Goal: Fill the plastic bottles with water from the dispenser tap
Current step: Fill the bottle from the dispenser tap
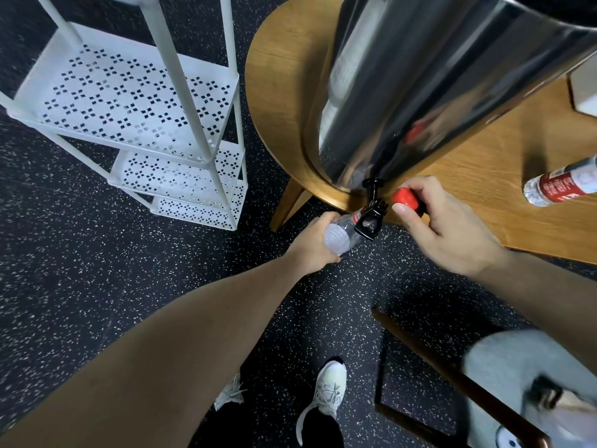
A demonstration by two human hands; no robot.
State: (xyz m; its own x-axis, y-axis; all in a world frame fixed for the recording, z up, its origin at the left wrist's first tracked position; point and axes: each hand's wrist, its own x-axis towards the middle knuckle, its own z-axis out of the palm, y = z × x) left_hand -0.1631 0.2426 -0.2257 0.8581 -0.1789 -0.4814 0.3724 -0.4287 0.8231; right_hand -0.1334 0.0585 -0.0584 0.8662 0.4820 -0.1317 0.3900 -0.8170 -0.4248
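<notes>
Bottle (340, 232), clear thin plastic, sits tilted under the black tap (371, 218) at the worktop's (484, 195) near edge, left hand (311, 245) fingers wrapped round its base, right hand (442, 221) pinching the red cap (405, 198); likely light, crushable, best held low.

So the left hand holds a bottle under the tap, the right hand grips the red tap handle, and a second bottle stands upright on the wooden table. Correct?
Not quite. The second bottle lies on its side on the wooden table, not upright, as the head view shows. The rest holds: the left hand holds a bottle under the tap, and the right hand grips the red tap handle.
</notes>
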